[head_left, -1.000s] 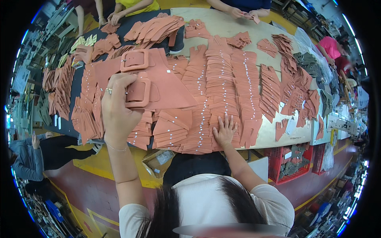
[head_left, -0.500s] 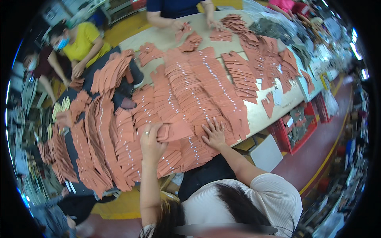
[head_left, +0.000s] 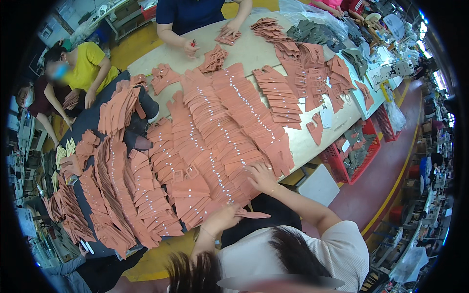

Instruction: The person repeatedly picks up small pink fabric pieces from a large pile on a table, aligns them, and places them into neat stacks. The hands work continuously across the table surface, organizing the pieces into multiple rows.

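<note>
Rows of overlapping salmon-coloured cut fabric pieces [head_left: 234, 141], dotted with small white labels, cover the table in front of me. My left hand [head_left: 223, 218] is low at the near table edge, its fingers closed on a salmon fabric piece [head_left: 255, 215] that sticks out to the right over my dark lap. My right hand [head_left: 263, 178] lies on the near end of a row, fingers spread over the pieces and pointing left. Left of it, fabric pieces with square cutouts [head_left: 184, 174] lie on top of a shorter row.
Across the table a person in a dark blue top [head_left: 188, 17] handles fabric and holds a small red tool. Two masked people work at the far left, one in a yellow shirt [head_left: 90, 66]. A red crate [head_left: 359, 168] of scraps and a white stool [head_left: 318, 185] stand at the right.
My left hand has come down and right to the near edge; the cutout piece it held is no longer in it. My right hand stays on the row. The view has shifted slightly.
</note>
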Tool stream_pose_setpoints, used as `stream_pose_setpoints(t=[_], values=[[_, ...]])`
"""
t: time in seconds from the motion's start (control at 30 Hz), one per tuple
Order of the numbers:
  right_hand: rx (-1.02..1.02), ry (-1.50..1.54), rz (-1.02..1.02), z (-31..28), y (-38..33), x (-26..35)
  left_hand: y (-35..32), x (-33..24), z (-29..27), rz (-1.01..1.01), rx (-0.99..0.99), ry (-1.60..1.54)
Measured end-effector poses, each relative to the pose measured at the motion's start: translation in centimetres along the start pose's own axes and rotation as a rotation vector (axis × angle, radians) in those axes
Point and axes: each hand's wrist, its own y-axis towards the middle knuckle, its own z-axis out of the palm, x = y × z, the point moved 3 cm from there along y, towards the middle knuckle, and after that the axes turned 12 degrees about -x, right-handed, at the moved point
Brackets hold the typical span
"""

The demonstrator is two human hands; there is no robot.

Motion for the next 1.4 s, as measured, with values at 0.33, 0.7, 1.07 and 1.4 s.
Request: stream_pose_setpoints(t=[0.33,0.7,1.07,1.4], values=[[0.766,-0.215,0.283,-1.4,-10.6,-6.4,3.6,-2.7,-10.9,0.067,-0.631,0.769],[1.045,-0.233,0.682,7.9,-16.2,-11.5,3.7,1.7,7.9,-0.024,0.314,0.239],[1.255,0.184,0.548,4.2,-16.8,-9.4,-4.2,20.1,19.4,-0.680,0.641,0.028],[1.013,0.000,0.407,1.4,-14.1,-8.1,-7.6,26.4,23.8,-0.763,0.328,-0.441]])
